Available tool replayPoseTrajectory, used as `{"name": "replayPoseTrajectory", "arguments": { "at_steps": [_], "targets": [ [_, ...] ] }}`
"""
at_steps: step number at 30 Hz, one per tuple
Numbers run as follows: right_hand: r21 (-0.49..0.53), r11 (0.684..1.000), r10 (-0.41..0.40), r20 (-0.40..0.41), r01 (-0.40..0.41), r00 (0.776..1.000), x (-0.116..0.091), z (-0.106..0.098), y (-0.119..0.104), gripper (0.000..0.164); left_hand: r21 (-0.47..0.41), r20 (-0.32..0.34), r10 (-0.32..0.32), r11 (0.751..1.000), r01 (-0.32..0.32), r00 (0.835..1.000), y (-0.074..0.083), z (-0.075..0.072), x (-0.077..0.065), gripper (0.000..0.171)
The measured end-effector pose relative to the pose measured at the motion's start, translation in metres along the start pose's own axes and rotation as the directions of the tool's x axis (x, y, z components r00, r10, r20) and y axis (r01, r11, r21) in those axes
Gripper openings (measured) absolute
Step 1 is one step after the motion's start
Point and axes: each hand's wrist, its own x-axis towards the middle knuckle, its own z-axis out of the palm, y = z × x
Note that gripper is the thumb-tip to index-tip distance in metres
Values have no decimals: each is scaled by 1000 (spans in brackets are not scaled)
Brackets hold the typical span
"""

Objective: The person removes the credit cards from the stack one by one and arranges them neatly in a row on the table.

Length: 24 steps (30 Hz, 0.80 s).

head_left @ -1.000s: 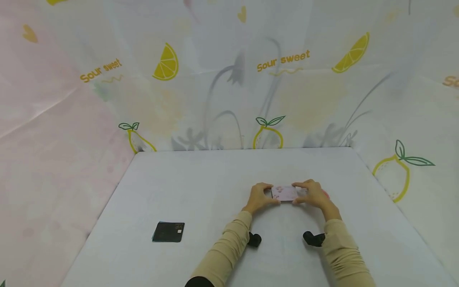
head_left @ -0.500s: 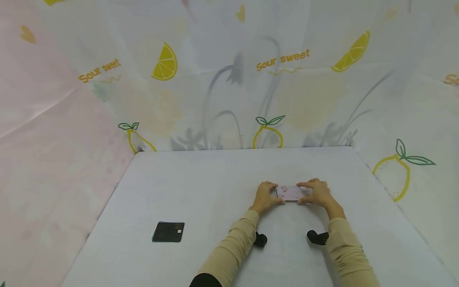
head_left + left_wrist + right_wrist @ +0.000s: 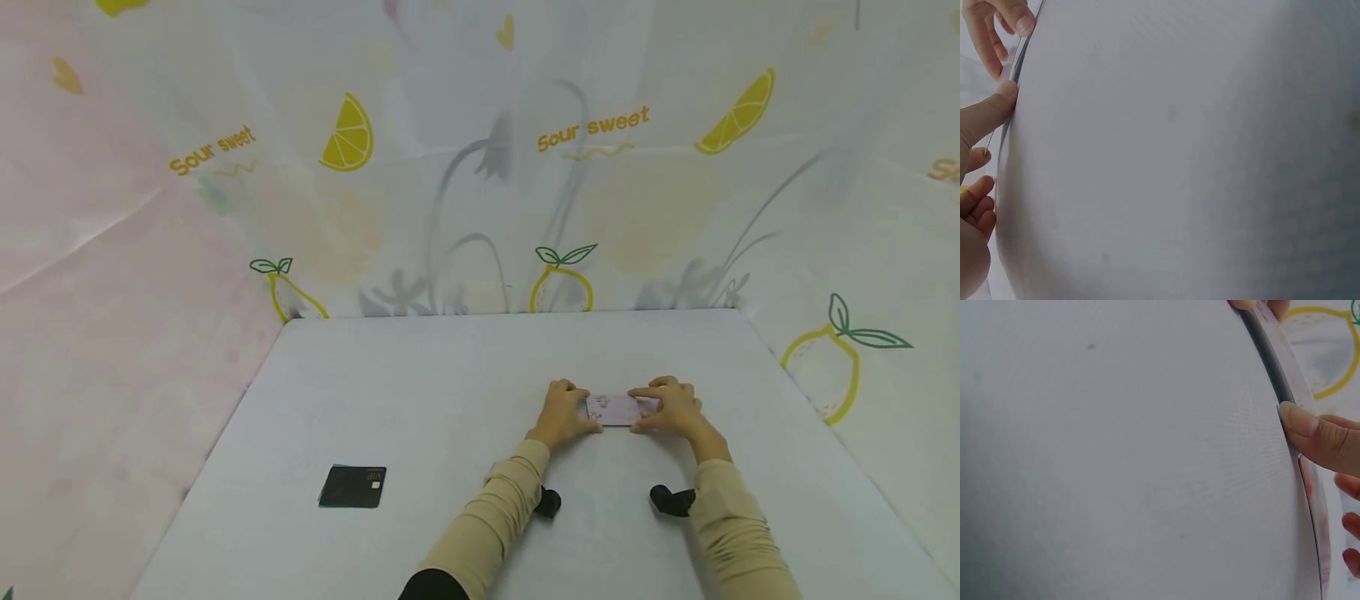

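Note:
In the head view a pink card with a floral print (image 3: 612,409) lies flat, close over the white table, right of centre. My left hand (image 3: 561,415) pinches its left end between thumb and fingers, at the near and far edges. My right hand (image 3: 673,410) pinches the right end the same way. A second pinkish card (image 3: 1311,500) extends past the right thumb in the right wrist view; in the head view it is partly hidden under the right hand. The left thumb (image 3: 994,112) presses the near edge in the left wrist view.
A black card marked VIP (image 3: 352,487) lies on the white table (image 3: 450,367) at the left, on top of a bluish card that peeks out. Black wrist mounts (image 3: 672,500) hang inside both forearms. Patterned cloth walls (image 3: 465,208) stand around the back and sides.
Both hands and the pink card have shifted a little to the right across the table. A reddish edge that showed beyond the right hand is now covered. The black card has not moved.

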Motion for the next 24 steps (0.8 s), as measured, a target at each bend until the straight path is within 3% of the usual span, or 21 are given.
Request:
{"name": "replayPoseTrajectory", "arguments": {
  "at_steps": [6, 24],
  "targets": [
    [0, 1000, -6, 10, 6, 1000, 2, -1, 3, 60, 54, 45, 6, 999, -8, 999, 3, -5, 0, 57],
    [-29, 1000, 8, 73, -6, 997, 7, -3, 6, 66, 32, 59, 14, 999, -16, 998, 0, -6, -1, 57]
  ]
}}
